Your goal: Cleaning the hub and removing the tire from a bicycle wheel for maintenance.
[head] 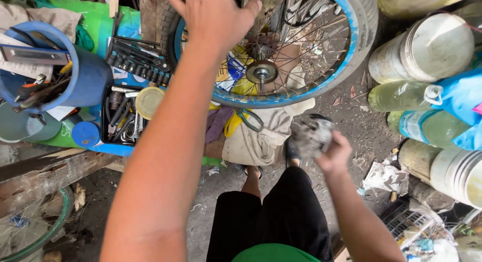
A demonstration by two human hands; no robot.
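The bicycle wheel (301,56), at 12 o'clock, is gripped at its tyre by the left hand (211,21). A grey rag (314,136) is squeezed in the right hand (334,154), at 4 o'clock. If the hold loosens, the wheel could probably roll onto the tool tray (123,119).

Even, soft daylight; no hard shadows. Mild glare on white buckets (438,47) upper right. Right hand (334,152) and its grey rag (312,135) motion-blurred at centre right. Wide-angle bending at edges. Ground dim lower left.
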